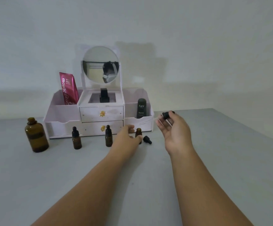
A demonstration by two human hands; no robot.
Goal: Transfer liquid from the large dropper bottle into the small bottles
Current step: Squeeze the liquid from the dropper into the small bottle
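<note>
Large brown bottle (36, 136) stands upright at the far left of the desk (214, 160), neck open, no cap. Its dropper (166, 116) is up in the right grip (173, 128), black bulb pinched at the fingertips; the glass tube is blurred and seems to point left. Two small brown bottles (76, 139) (108, 137) stand capped with black droppers. A third small bottle (138, 132) stands open, the left grip (129, 136) around it. Its little black cap (147, 139) lies on its side just to the right.

Large bottle (36, 136) left of small bottles (108, 138), organizer (62, 128) behind; loose cap (147, 139) at right.
</note>
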